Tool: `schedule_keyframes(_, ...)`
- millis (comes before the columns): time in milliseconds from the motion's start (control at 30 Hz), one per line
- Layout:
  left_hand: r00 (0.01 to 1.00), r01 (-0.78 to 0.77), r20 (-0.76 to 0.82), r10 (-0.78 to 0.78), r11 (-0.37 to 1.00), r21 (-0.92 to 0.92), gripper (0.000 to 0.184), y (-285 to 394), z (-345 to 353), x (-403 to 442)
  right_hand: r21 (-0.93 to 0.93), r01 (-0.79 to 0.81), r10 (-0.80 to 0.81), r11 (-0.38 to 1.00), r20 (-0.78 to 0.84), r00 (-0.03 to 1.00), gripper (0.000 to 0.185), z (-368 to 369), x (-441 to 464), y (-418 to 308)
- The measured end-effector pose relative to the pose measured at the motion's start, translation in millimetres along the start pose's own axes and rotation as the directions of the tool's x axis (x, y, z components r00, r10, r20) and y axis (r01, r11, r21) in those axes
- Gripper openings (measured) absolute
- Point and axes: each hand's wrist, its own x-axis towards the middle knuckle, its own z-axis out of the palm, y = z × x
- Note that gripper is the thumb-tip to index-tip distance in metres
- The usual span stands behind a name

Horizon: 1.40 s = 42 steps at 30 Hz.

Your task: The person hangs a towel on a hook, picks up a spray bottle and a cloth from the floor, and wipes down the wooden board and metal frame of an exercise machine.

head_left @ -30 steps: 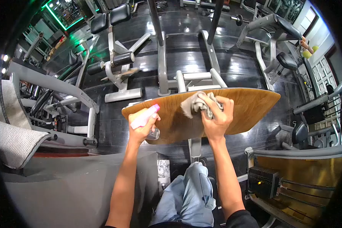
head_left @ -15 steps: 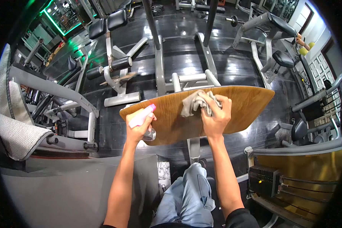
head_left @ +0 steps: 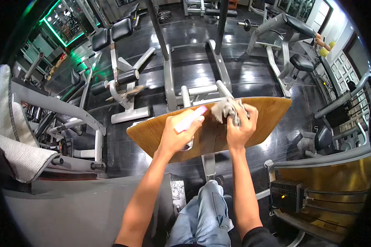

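Observation:
A spray bottle (head_left: pixel 190 119) with a pink and white head and a clear body is held in my left hand (head_left: pixel 175 133), over the middle of a brown wooden board (head_left: pixel 150 133). My right hand (head_left: pixel 242 127) grips a crumpled grey-beige cloth (head_left: pixel 226 110) near the board's far edge, right of the bottle. The cloth's underside is hidden, so whether it touches the wood is hard to tell. A metal frame (head_left: pixel 202 89) shows just beyond the board.
A leg machine with black pads (head_left: pixel 121 29) stands at the back left. Nearer on the left, a light towel (head_left: pixel 22 158) hangs on a grey machine frame (head_left: pixel 55 101). At the lower right is a weight stack (head_left: pixel 286 195); a bench with a black seat (head_left: pixel 301 62) stands behind.
My left hand has moved right with the spray bottle, toward the cloth. My right hand and the cloth have shifted slightly right. The view has turned a little.

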Motion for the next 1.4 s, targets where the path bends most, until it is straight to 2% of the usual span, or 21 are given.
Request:
schedule_keyframes(167,1.0,-0.007,-0.02,0.007,1.0,0.014,0.017,-9.4,5.4,-0.3,0.076,0.059,-0.066,0.995,0.095,0.993,0.05,-0.2,-16.3,-0.6)
schedule_keyframes(300,0.998,-0.041,-0.053,0.043,0.998,0.046,0.016,-15.1,6.8,-1.6,-0.004,0.165,-0.154,0.986,0.335,0.93,0.05,-15.1,-54.2,27.8)
schedule_keyframes(333,0.999,-0.035,-0.036,0.037,0.997,0.067,0.015,-17.3,5.4,-1.9,-0.005,0.165,-0.154,0.986,0.333,0.93,0.05,-16.1,-51.5,32.6)
schedule_keyframes(433,0.999,-0.034,-0.009,0.035,0.994,0.103,0.013,-19.6,3.7,-3.5,-0.067,0.014,-0.006,0.998,0.123,0.992,0.047,-17.3,-32.5,32.6)
schedule_keyframes(567,0.999,-0.028,-0.015,0.03,0.994,0.101,0.013,-18.8,3.8,-4.1,0.034,-0.109,0.11,0.993,-0.025,0.994,0.048,0.4,-28.6,13.6)
schedule_keyframes(633,0.999,-0.035,-0.025,0.038,0.993,0.111,0.013,-18.5,5.1,-4.5,0.06,-0.047,0.044,0.997,0.048,0.998,0.05,4.7,-46.4,11.6)
schedule_keyframes(700,0.992,-0.094,-0.063,0.111,0.969,0.229,0.014,-16.0,6.3,-3.3,0.059,-0.002,-0.014,0.998,0.258,0.966,0.051,-1.8,-58.3,8.8)
schedule_keyframes(733,0.993,-0.09,-0.059,0.106,0.97,0.225,0.014,-16.4,6.1,-3.5,0.051,0.022,-0.035,0.998,0.286,0.958,0.049,-2.9,-62.2,15.3)
schedule_keyframes(833,0.994,-0.074,-0.057,0.094,0.953,0.292,0.014,-12.1,6.1,-4.0,-0.004,0.038,-0.036,0.999,0.272,0.962,0.047,-14.7,-47.2,30.2)
schedule_keyframes(900,0.994,-0.08,-0.048,0.1,0.947,0.311,0.015,-16.3,4.6,-3.0,0.0,-0.018,0.018,1.0,0.06,0.998,0.045,-13.2,-20.9,31.7)
schedule_keyframes(1000,0.996,-0.066,-0.042,0.083,0.946,0.318,0.016,-16.2,4.0,-4.7,0.064,-0.038,0.04,0.997,-0.036,0.999,0.045,-11.0,13.9,19.0)
schedule_keyframes(1033,0.994,-0.073,-0.049,0.093,0.946,0.314,0.017,-16.7,4.3,-4.6,0.061,-0.037,0.04,0.997,-0.042,0.998,0.045,-10.0,10.7,16.6)
schedule_keyframes(1100,0.992,-0.092,-0.059,0.115,0.947,0.308,0.018,-19.5,5.3,-3.5,0.108,-0.056,0.052,0.993,0.047,0.998,0.046,-10.7,-4.7,15.9)
schedule_keyframes(1167,0.994,-0.069,-0.062,0.091,0.954,0.292,0.019,-23.9,4.6,-3.0,0.071,-0.101,0.08,0.992,0.257,0.963,0.043,-21.0,-30.4,19.8)
schedule_keyframes(1233,0.995,-0.072,-0.044,0.088,0.954,0.29,0.019,-21.3,4.5,-1.4,0.006,-0.16,0.148,0.987,0.355,0.923,0.042,-34.1,-55.0,25.6)
schedule_keyframes(1267,0.996,-0.072,-0.026,0.082,0.957,0.282,0.019,-18.6,5.5,-1.1,0.008,-0.159,0.145,0.987,0.351,0.925,0.042,-41.4,-66.9,30.0)
schedule_keyframes(1333,0.993,-0.113,0.01,0.116,0.943,0.313,0.018,-6.6,14.9,-0.9,0.042,-0.364,0.348,0.931,0.206,0.915,0.043,-57.3,-82.5,37.3)
schedule_keyframes(1367,0.989,-0.145,0.043,0.139,0.929,0.342,0.018,-1.7,21.4,-1.2,0.042,-0.359,0.344,0.933,0.201,0.917,0.043,-67.0,-86.3,37.4)
schedule_keyframes(1400,0.982,-0.191,0.059,0.182,0.912,0.364,0.019,0.3,28.0,-1.5,0.047,-0.425,0.414,0.904,0.155,0.897,0.043,-77.0,-88.8,36.1)
